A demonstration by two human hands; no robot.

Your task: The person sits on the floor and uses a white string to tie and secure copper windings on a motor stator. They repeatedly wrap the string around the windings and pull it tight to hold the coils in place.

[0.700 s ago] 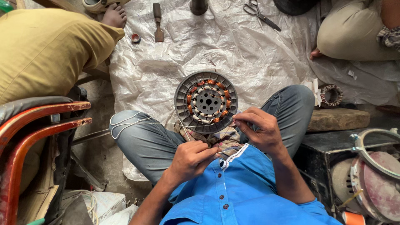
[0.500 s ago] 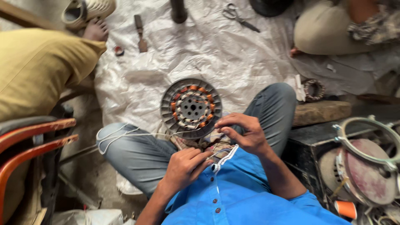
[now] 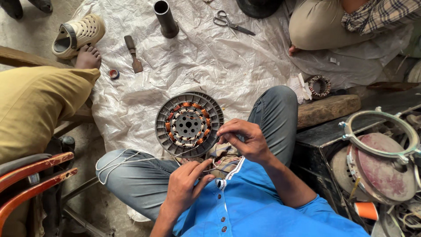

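Observation:
A round grey fan stator with copper windings rests between my knees on a white plastic sheet. My right hand pinches a thin white thread at the stator's right rim. Lower down, at my blue shirt's collar, my left hand holds the same white thread, which loops out over my left knee. Both hands lie close together above my lap.
On the sheet lie a dark metal tube, scissors, a chisel and a small tape roll. One person's leg and sandal are at left, another person sits top right. A red chair stands left; motor parts pile at right.
The camera view has shifted, so the stator and hands sit lower and more central. My hands stay on the thread near the stator's edge.

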